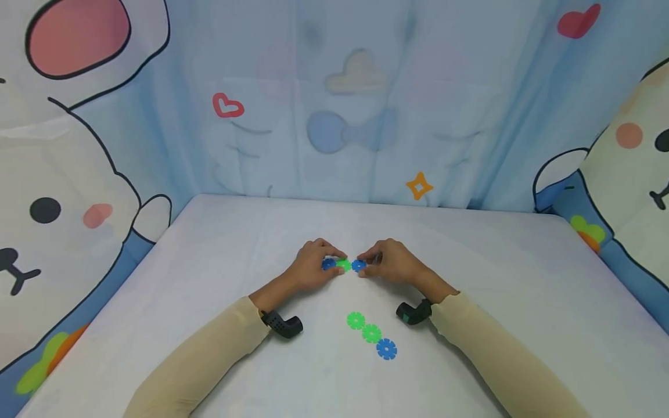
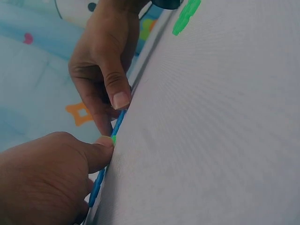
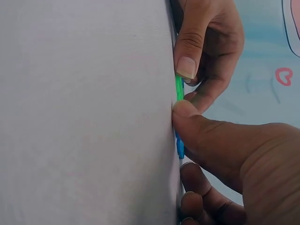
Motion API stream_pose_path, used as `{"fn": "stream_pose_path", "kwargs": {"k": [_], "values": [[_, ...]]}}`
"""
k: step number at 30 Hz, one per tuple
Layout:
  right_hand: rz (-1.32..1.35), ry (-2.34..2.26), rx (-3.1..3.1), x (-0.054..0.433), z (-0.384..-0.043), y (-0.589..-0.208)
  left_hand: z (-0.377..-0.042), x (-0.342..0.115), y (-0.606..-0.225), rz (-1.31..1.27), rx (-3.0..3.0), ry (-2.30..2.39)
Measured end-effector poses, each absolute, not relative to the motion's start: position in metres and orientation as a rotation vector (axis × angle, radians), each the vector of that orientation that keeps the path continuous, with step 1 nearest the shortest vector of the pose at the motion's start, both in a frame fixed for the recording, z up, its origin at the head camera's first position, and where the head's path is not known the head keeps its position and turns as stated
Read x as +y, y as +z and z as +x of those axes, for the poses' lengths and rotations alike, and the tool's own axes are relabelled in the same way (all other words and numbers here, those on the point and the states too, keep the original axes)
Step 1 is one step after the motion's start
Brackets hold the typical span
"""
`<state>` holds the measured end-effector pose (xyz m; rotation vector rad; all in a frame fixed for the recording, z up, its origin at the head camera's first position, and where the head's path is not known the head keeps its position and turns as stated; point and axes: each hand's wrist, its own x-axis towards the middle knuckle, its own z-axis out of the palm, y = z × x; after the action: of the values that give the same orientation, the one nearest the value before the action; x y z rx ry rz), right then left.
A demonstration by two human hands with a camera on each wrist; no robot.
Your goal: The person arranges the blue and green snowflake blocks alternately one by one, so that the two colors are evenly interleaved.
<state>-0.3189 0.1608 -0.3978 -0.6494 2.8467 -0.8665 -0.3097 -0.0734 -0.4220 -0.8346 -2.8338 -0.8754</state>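
My left hand (image 1: 312, 266) pinches a green notched interlocking disc (image 1: 343, 265) between thumb and fingers. Beside it on the left, under the same hand, is a blue disc (image 1: 328, 264), in line with the green one. From the other side my right hand (image 1: 395, 262) pinches a second blue disc (image 1: 358, 265), its edge right at the green disc's edge. The wrist views show these discs edge-on, low over the white table; in the right wrist view, the right thumb (image 3: 187, 119) covers part of the blue disc.
Nearer to me on the white table (image 1: 251, 371), two green discs (image 1: 371, 333) and a blue disc (image 1: 387, 349) lie in a slanting row. Black wrist cameras (image 1: 283, 324) sit on both wrists. A printed blue curtain (image 1: 292, 157) hangs behind the table's far edge.
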Motion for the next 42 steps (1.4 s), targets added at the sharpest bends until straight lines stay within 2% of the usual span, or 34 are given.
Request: {"fn": "stream_pose_path", "kwargs": {"k": [9,18,30,42], "values": [[-0.705,-0.904,2.791,0.174,-0.312,-0.387,-0.312,-0.069,-0.42,-0.856,-2.823,-0.913],[-0.765,-0.919,2.69,0.175,-0.279,-0.374,-0.311,-0.074,-0.416,-0.855,-2.837,-0.893],[-0.931,-0.859,2.54,0.159,-0.239,-0.379,-0.319,-0.056,-0.411,-0.942,-2.899,-0.782],[-0.846,-0.775,2.574,0.142,-0.23,-0.377,-0.315,-0.056,-0.411,-0.93,-2.88,-0.837]]}}
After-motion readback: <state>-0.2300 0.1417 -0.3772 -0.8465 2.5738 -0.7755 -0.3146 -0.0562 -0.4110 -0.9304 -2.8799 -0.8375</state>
